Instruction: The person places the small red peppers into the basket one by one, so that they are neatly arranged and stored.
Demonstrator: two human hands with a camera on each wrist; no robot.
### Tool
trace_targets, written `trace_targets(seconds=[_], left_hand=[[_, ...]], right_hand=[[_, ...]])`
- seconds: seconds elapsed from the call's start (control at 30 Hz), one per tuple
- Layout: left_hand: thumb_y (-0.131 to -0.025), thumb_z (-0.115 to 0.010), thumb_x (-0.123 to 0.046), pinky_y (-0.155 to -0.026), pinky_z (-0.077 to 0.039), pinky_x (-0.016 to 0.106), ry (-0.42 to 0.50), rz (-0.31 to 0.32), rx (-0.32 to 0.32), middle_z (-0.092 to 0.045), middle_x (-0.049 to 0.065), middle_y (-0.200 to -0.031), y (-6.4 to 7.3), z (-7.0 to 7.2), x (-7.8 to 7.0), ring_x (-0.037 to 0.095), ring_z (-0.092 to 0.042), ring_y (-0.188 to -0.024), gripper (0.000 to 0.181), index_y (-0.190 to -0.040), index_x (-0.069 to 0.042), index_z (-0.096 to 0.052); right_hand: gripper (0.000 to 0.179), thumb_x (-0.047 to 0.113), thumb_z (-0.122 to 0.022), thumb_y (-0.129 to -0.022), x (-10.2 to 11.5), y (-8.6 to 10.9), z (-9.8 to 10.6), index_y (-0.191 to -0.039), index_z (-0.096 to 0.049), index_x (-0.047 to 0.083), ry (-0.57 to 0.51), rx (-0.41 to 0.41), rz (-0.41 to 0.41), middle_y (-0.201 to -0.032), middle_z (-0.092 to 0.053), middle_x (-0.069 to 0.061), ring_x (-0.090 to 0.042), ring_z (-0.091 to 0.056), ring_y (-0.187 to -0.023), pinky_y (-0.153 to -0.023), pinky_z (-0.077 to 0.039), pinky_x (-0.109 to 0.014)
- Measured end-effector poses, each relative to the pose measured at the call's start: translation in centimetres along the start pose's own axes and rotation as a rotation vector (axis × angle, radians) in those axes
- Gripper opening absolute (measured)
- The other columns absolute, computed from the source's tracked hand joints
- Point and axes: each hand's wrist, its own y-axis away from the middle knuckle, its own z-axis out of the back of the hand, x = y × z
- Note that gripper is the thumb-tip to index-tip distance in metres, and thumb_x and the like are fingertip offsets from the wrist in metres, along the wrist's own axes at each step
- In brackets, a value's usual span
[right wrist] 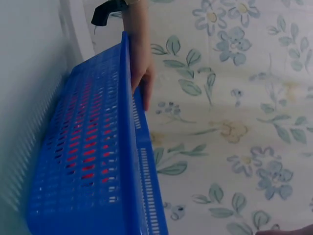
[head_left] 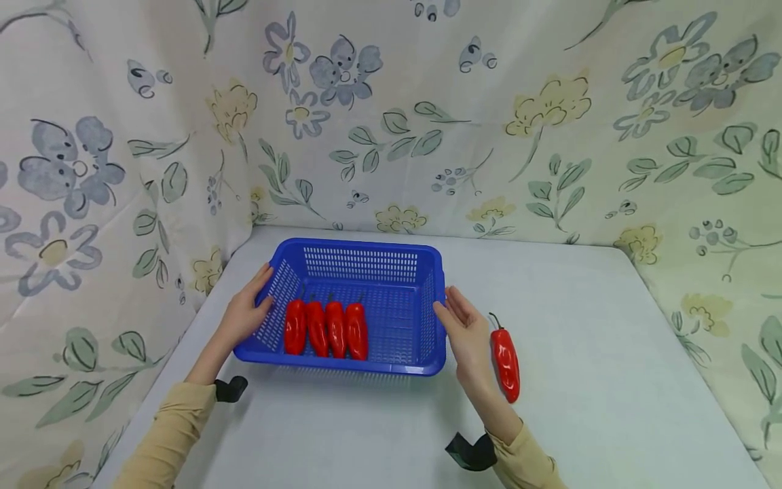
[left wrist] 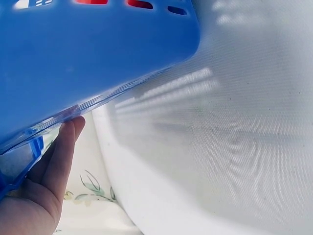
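A blue plastic basket [head_left: 400, 367] with slatted walls stands before me, tilted slightly in the head view. Several glossy red peppers [head_left: 336, 329] lie side by side in its left half, stems toward the back. My left hand [head_left: 244, 314] holds the left rim, thumb over the edge; in the left wrist view its fingers [left wrist: 61, 161] lie against the outside of the basket wall. At the opposite end, my right hand [head_left: 467, 336] grips the right rim with the thumb on the edge and the fingers outside. Another red pepper [head_left: 506, 363] lies on the table just right of this hand.
The white table [head_left: 611, 380] extends to the right and in front of the basket. A floral cloth [head_left: 391, 163] hangs behind the table and along both sides. Black straps [head_left: 473, 451] are on both wrists.
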Motion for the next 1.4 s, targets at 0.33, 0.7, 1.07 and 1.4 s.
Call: trace_targets(seconds=[0.33, 0.7, 1.07, 1.4], left_hand=[[-0.092, -0.048, -0.001, -0.111, -0.024, 0.061, -0.002, 0.003, 0.006, -0.020, 0.016, -0.157, -0.1, 0.1, 0.0, 0.044, -0.024, -0.141, 0.060, -0.148, -0.001, -0.028], [-0.092, -0.047, 0.000, -0.112, -0.023, 0.060, -0.002, 0.017, 0.012, -0.019, 0.016, -0.158, 0.0, 0.1, -0.1, 0.043, -0.023, -0.141, 0.060, -0.148, -0.002, -0.027], [-0.091, -0.048, 0.000, -0.112, -0.023, 0.060, -0.001, 0.009, 0.004, -0.020, 0.016, -0.157, 0.0, 0.0, -0.1, 0.043, -0.024, -0.141, 0.060, -0.148, -0.001, -0.028], [-0.091, -0.048, 0.000, -0.112, -0.024, 0.060, -0.002, 0.010, 0.005, -0.020, 0.015, -0.157, 0.0, 0.0, 0.0, 0.043, -0.024, -0.141, 0.060, -0.148, -0.002, -0.028]], right_hand=[[0.061, 0.024, -0.060, -0.092, -0.5, -0.5, 4.0, -0.145, -0.037, 0.006, -0.017, -0.090, -0.010, -0.149, -0.041, -0.006, -0.018, -0.040, -0.138, -0.109, -0.035, -0.030], [0.062, 0.033, -0.056, -0.094, -2.0, -1.0, 7.9, -0.148, -0.032, 0.014, 0.095, -0.181, -0.100, -0.151, -0.040, -0.003, -0.018, -0.040, -0.138, -0.108, -0.035, -0.029], [0.060, 0.025, -0.050, -0.096, -5.6, -1.4, 9.8, -0.148, -0.029, 0.004, 0.238, -0.214, -0.153, -0.151, -0.035, -0.018, -0.033, -0.035, -0.140, -0.110, -0.034, -0.041], [0.060, 0.020, -0.053, -0.095, -8.8, -1.5, 10.4, -0.147, -0.030, 0.001, 0.369, -0.193, -0.209, -0.148, -0.036, -0.025, -0.041, -0.036, -0.135, -0.108, -0.037, -0.050]])
